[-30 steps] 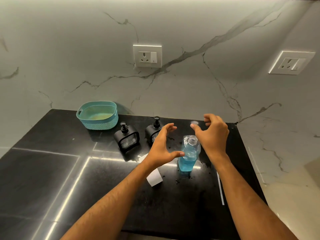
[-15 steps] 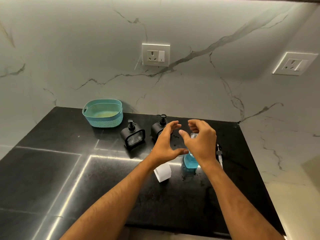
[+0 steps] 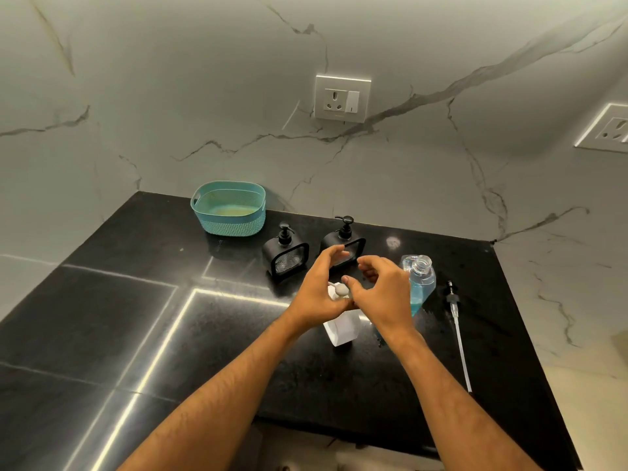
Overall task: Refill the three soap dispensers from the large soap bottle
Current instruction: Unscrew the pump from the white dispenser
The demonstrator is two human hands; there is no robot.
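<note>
Head view looks down on a black tabletop (image 3: 170, 334) set against a veined marble wall. Near the middle of the frame both hands meet over a white soap dispenser (image 3: 341, 329). The left hand (image 3: 317, 294) has its fingers curved and spread around the dispenser's top, where a small grey pump head (image 3: 339, 291) shows between the hands; whether it actually grips the neck I cannot tell. The right hand (image 3: 384, 294) is loosely curled beside it, thumb near the pump head, holding nothing that can be made out. Just right of the right hand stands the large soap bottle (image 3: 421, 282), clear, uncapped, with blue liquid in its lower part. Its pump with a long tube (image 3: 457, 328) lies on the tabletop further right. Behind the hands stand two black dispensers (image 3: 285, 254), (image 3: 343, 243), and a teal basket (image 3: 229, 209) sits toward the upper left by the wall.
</note>
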